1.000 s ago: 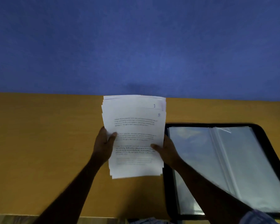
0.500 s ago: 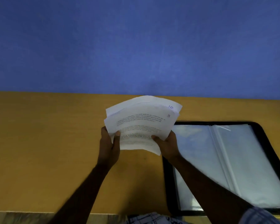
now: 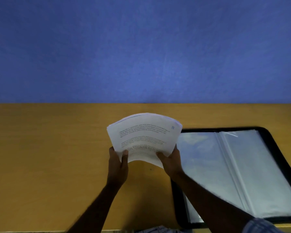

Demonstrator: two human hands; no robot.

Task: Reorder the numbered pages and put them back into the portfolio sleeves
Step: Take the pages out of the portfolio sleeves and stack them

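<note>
Compared with half a second ago, the stack of pages (image 3: 144, 137) is no longer splaying into separate sheets: the top edges are now lying together in one upward-bowed arc, and the corner number on the rear sheet is no longer showing. The left hand (image 3: 117, 165) is gripping the lower left corner of the stack, with the thumb lying across the front page and the fingers curled behind. The right hand (image 3: 170, 163) is gripping the lower right corner in the same way. The stack is being held above the wooden table (image 3: 49, 157), tilted toward the camera, just left of the portfolio (image 3: 275, 148). A blue handwritten number is showing at the top right of the front page but is too blurred to read. The black-edged portfolio is lying open flat on the table, and the right forearm is crossing over its near left corner. Its clear sleeves (image 3: 200, 162) are reflecting light, and whether any sleeve is holding a page cannot be determined.
</note>
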